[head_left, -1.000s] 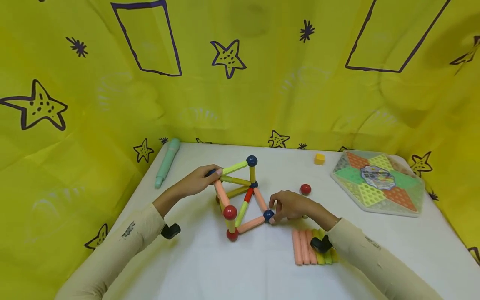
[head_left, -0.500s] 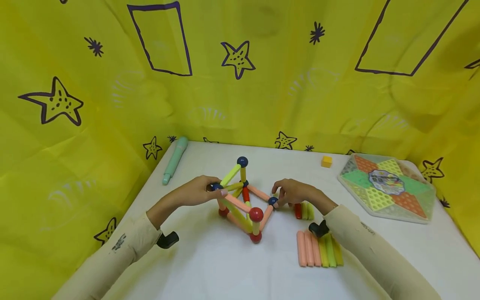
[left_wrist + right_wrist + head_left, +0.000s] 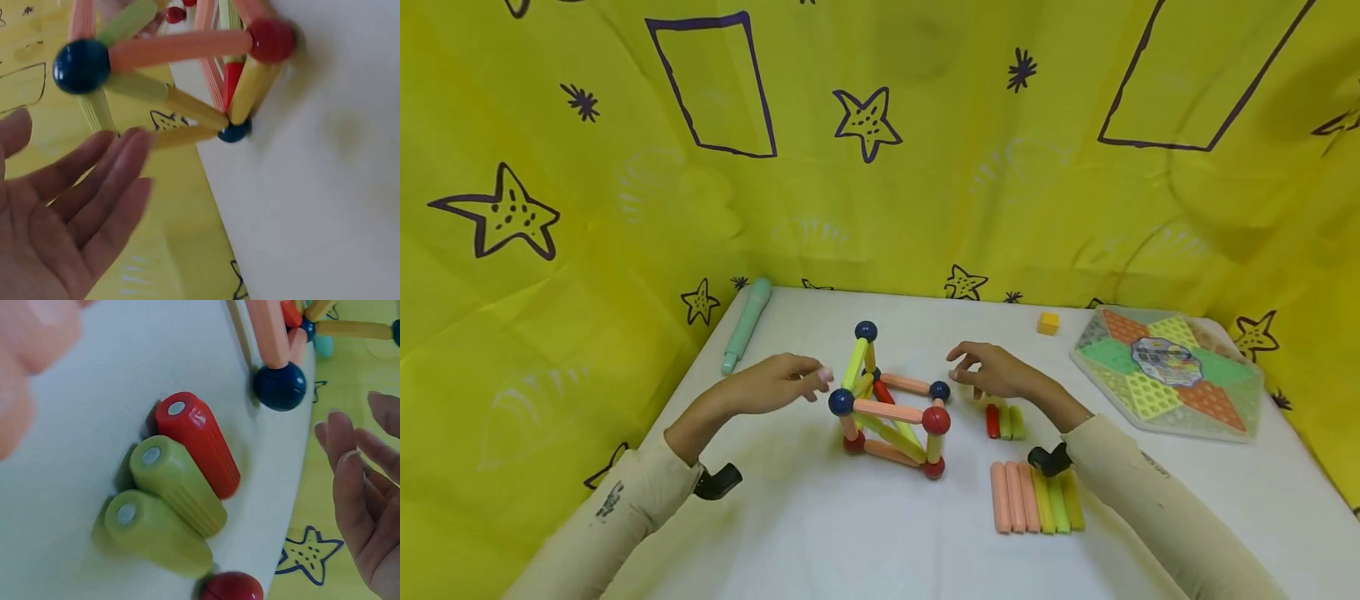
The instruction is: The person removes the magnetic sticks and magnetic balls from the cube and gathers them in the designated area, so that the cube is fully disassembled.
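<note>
A frame built of magnetic rods and balls (image 3: 889, 410) stands on the white table, with pink, yellow and red rods between blue and red balls. Left of it is my left hand (image 3: 778, 383), fingers spread and holding nothing; in the left wrist view its fingertips (image 3: 140, 140) are below the upper blue ball (image 3: 81, 65). To the right, my right hand (image 3: 992, 369) hovers with loosely bent fingers, apart from the blue corner ball (image 3: 939, 391). Below that hand lie a short red rod (image 3: 199, 445) and two short green rods (image 3: 178, 484), side by side.
Several long pink and yellow-green rods (image 3: 1036, 498) lie in a row near my right wrist. A red ball (image 3: 232, 589) sits by the short rods. Farther back are a yellow cube (image 3: 1048, 323), a hexagonal game board (image 3: 1168, 367) and a mint-green tube (image 3: 747, 325). Yellow cloth (image 3: 880, 208) hangs behind.
The rod-and-ball frame has turned on the table, its red-ball corner swinging right. Both hands have let go of blue balls and drawn away to either side.
</note>
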Action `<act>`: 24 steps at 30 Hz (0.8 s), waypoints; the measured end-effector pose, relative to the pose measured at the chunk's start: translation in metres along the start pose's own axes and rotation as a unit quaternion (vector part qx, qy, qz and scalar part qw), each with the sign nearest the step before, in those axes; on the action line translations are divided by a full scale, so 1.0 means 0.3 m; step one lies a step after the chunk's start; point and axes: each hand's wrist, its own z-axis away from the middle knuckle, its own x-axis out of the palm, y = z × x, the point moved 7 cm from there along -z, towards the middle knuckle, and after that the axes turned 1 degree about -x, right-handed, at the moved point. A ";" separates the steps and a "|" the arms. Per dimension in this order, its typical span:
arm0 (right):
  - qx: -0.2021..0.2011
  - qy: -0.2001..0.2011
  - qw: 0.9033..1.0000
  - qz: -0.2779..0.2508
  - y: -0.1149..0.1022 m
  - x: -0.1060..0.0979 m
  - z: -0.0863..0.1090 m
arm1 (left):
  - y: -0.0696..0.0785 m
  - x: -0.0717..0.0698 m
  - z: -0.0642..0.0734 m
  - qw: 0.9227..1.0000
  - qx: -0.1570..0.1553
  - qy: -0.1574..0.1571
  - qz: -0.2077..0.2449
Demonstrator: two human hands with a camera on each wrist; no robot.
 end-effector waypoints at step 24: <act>-0.181 0.046 0.982 -0.015 -0.278 0.120 0.243 | -0.047 0.014 -0.353 0.987 0.048 0.069 0.140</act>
